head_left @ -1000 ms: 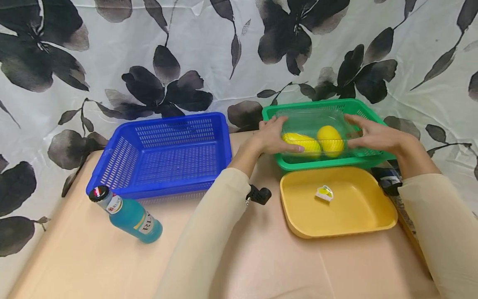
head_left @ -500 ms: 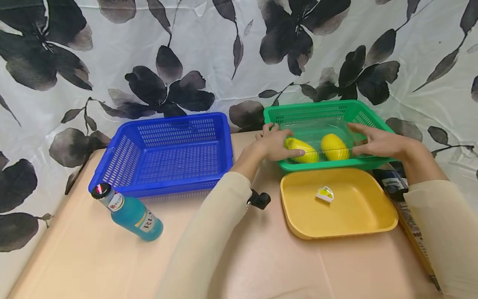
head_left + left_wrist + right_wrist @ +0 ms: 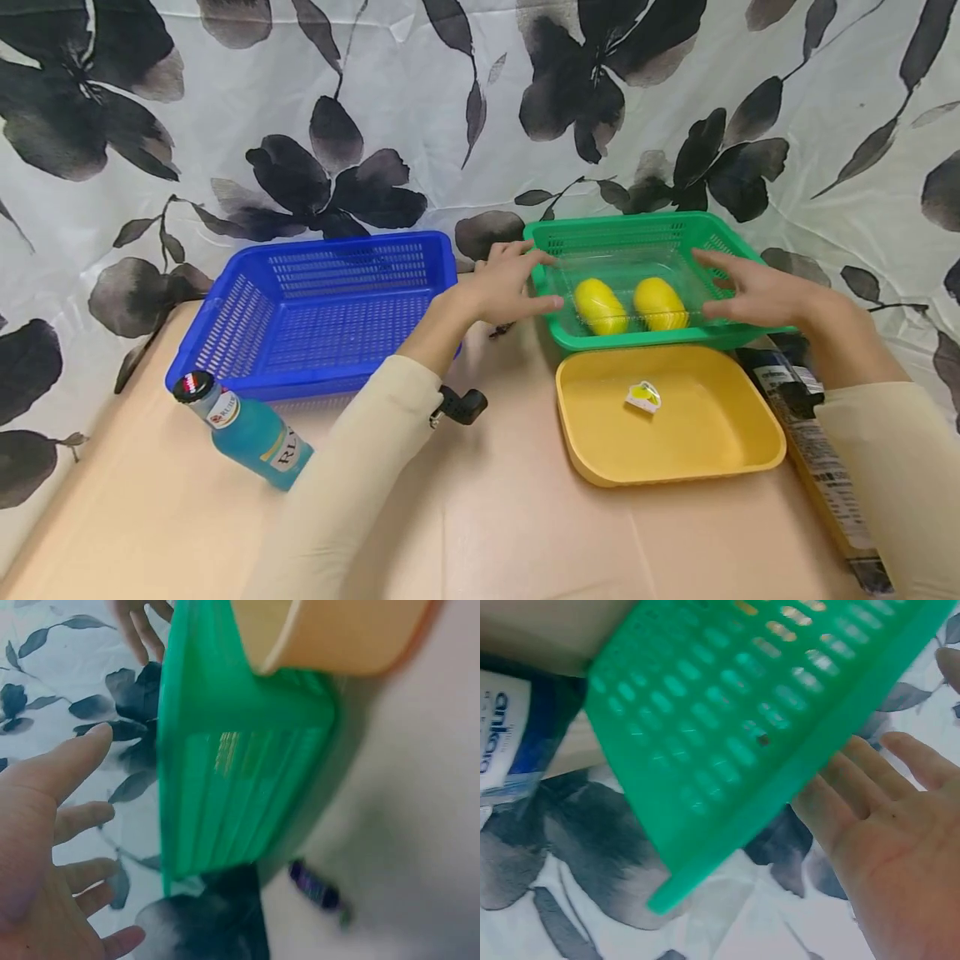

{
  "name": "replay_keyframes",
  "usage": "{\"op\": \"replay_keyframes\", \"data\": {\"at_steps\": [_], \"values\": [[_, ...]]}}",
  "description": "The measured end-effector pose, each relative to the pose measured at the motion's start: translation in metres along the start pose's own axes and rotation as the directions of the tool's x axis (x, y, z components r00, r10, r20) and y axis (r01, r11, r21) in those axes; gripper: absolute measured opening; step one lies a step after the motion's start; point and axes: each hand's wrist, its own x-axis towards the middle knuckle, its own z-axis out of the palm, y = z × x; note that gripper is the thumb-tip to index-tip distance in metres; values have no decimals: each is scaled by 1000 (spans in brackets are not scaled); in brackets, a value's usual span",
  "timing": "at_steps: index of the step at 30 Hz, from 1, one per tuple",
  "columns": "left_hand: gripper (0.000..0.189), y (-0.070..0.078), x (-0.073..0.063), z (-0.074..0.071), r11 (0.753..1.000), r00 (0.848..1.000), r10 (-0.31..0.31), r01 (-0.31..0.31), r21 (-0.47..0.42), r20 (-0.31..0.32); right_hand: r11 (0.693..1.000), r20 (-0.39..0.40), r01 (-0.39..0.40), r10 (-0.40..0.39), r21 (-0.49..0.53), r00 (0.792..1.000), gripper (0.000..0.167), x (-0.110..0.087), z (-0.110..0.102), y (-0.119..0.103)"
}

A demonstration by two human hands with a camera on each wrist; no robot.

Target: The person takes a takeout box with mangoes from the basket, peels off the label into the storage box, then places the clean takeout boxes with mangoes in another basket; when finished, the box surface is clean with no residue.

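Note:
In the head view, a clear plastic box (image 3: pixel 626 267) with two yellow fruits (image 3: pixel 600 307) inside lies in the green basket (image 3: pixel 637 223). My left hand (image 3: pixel 504 283) hovers by the basket's left end, fingers spread and holding nothing. The left wrist view shows that hand (image 3: pixel 52 855) apart from the basket's outer wall (image 3: pixel 240 795). My right hand (image 3: pixel 768 292) is over the basket's right end, thumb and fingers apart. In the right wrist view its relaxed fingers (image 3: pixel 855 780) are close to the basket rim; whether they touch it I cannot tell.
A yellow tray (image 3: pixel 675 450) with a small white-and-yellow packet (image 3: pixel 643 397) sits before the green basket. To the left are a blue basket (image 3: pixel 345 325) and a blue bottle (image 3: pixel 258 437). A long package (image 3: pixel 813 450) lies at right. A small dark item (image 3: pixel 315 885) lies on the table.
The clear box with the fruits has gone down into the green basket and been let go. My left hand has moved away to the left; the right hand has come off the box.

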Motion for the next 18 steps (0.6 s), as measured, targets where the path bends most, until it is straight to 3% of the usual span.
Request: {"op": "replay_keyframes", "data": {"at_steps": [4, 12, 18], "values": [[79, -9, -16, -6, 999, 999, 19, -18, 31, -28, 998, -12, 18, -19, -64, 1000, 91, -2, -4, -10], [81, -17, -44, -9, 985, 998, -5, 17, 173, -70, 974, -53, 14, -27, -225, 998, 95, -6, 6, -37], [79, -15, -53, -2, 937, 992, -9, 51, 346, -122, 971, -81, 33, -53, -238, 995, 91, -13, 11, -52]]}}
